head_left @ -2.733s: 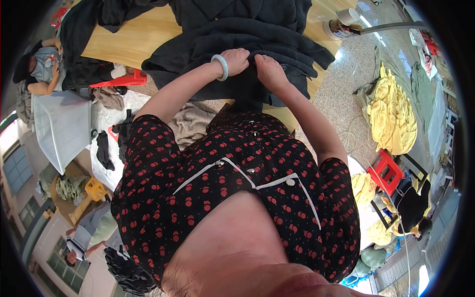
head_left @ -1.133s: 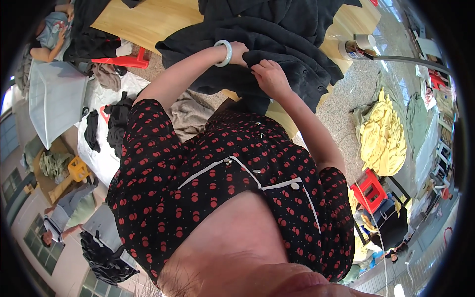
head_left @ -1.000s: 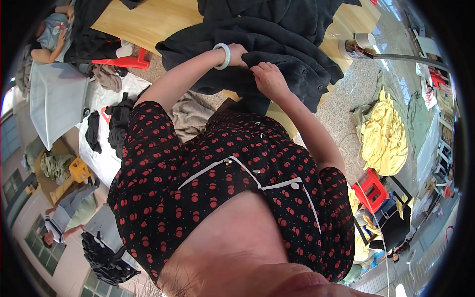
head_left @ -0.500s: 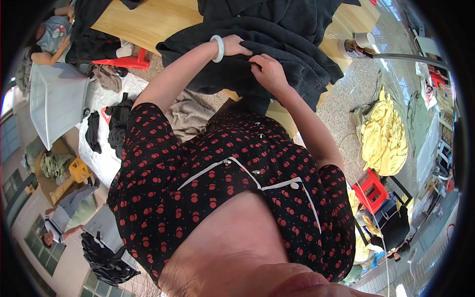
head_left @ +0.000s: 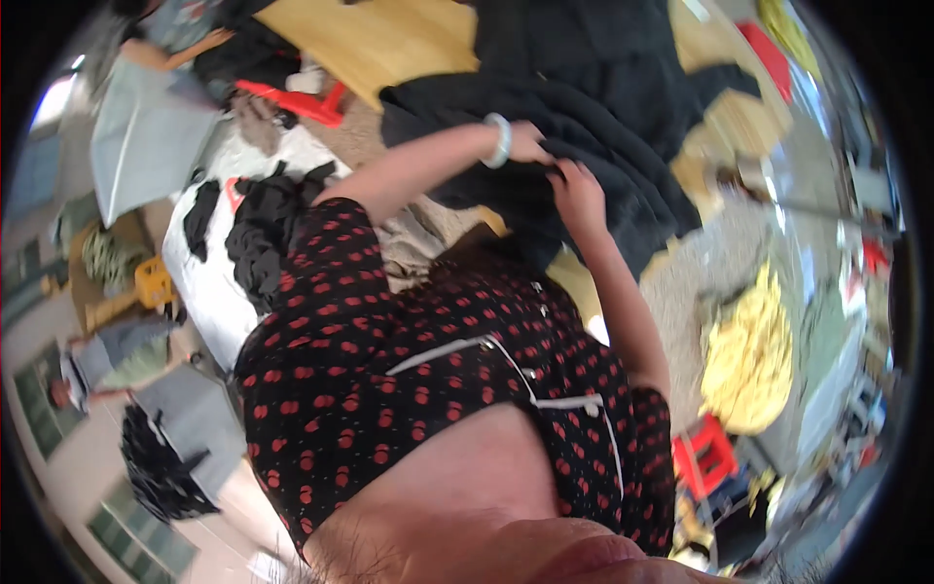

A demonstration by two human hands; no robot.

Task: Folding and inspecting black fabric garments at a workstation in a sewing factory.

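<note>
A heap of black garments (head_left: 443,112) lies over the wooden table in front of me, its folds gathered in soft ridges. My left hand (head_left: 527,144), with a pale bangle (head_left: 499,141) on the wrist, pinches a fold of the black cloth. Just right of it and a little nearer, my right hand (head_left: 581,197) is closed on the same cloth. The two hands' fingertips almost meet. Motion blurs the view, so the exact edge held between the fingers is hard to make out.
Bare wood of the table (head_left: 375,39) shows at the far left. A red stool (head_left: 306,102) and a white sheet with black clothes (head_left: 268,234) are on the left. At right lie a yellow cloth pile (head_left: 749,360) and another red stool (head_left: 707,457). Another person's arm (head_left: 180,54) shows upper left.
The whole view has tilted and blurred, so the table and hands sit lower and further right. Both hands stay on the black garment, their fingertips now closer together.
</note>
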